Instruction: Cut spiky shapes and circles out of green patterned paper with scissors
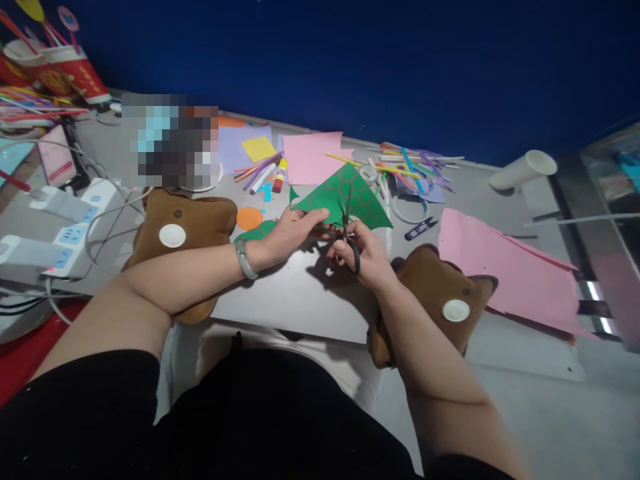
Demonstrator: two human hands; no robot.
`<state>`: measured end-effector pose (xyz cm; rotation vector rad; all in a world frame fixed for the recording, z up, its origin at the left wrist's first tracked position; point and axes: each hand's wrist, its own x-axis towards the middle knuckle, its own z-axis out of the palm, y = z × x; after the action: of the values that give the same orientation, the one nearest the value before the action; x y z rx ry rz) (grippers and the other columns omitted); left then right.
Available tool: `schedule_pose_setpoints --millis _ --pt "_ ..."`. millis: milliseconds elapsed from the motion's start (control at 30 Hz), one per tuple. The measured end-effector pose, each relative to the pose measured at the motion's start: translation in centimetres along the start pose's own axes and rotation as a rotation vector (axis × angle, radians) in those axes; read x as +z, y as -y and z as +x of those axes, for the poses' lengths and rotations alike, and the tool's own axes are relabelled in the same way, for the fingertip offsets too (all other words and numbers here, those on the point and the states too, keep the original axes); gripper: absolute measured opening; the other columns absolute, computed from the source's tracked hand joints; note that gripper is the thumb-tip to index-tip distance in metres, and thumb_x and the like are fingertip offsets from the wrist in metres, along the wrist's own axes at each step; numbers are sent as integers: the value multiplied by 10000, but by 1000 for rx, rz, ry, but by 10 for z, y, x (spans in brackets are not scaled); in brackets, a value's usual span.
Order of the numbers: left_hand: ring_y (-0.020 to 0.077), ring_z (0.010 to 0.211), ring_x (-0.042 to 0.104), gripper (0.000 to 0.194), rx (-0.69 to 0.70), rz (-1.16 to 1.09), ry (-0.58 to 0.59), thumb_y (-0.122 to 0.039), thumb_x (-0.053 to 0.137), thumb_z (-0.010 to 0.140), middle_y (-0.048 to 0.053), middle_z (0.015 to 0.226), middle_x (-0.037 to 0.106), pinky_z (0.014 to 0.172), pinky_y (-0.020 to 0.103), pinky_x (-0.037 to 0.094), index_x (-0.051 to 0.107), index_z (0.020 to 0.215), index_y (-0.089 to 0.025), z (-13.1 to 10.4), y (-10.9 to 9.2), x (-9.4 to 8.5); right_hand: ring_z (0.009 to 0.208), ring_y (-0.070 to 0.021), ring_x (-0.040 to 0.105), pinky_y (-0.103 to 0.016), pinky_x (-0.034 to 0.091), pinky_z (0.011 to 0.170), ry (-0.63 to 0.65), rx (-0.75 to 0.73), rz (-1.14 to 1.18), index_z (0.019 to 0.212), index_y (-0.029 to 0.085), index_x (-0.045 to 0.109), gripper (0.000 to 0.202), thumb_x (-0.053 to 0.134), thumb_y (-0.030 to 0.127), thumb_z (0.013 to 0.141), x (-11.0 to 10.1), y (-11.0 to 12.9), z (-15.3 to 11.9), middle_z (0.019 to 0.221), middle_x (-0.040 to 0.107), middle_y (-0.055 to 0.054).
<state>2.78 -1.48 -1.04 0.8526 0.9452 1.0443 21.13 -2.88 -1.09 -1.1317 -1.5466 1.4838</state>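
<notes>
Between my hands is a piece of green paper (367, 197) marked with a darker net-like pattern. My left hand (297, 233), with a bracelet (246, 259) at the wrist, pinches its lower left edge. Black-handled scissors (355, 257) sit in my right hand (367, 253), blades pointing away from me and lying against the paper. Another green paper shape (257, 230) lies on the table just left of my left hand. An orange paper disc (249, 218) is beside it. Small scraps below my hands are hard to make out.
Brown cushions (187, 220) (445, 293) lie under both forearms. Around them are a glue stick (281, 175), pink paper (505, 267), a tape roll (411, 209), purple thread snips (421, 229), a white tube (525, 170) and a power strip (75, 233) with cables. A blue panel (350, 67) stands behind.
</notes>
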Motion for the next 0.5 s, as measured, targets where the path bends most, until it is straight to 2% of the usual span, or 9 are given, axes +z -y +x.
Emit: schedule_pose_setpoints --millis 100,233,500 --pt "111 587 638 344 -17 49 -23 -410 722 936 22 648 701 638 239 536 680 697 -167 -1 2 0 468 -167 656 -288 514 422 -9 1 7 856 280 487 667 879 795 695 0 2 0 626 717 41" --pt "113 562 604 339 -49 49 6 -394 696 943 22 631 684 587 243 506 663 683 -178 -2 3 -1 455 -167 654 -280 503 412 -20 15 9 865 277 530 651 891 787 684 -2 5 0 611 709 42" --pt "115 615 612 340 -26 94 -13 -402 721 937 29 659 689 630 246 513 674 693 -171 -4 -4 0 406 -159 618 -266 448 367 -67 29 26 861 267 591 634 913 774 658 -1 8 -3 583 701 38"
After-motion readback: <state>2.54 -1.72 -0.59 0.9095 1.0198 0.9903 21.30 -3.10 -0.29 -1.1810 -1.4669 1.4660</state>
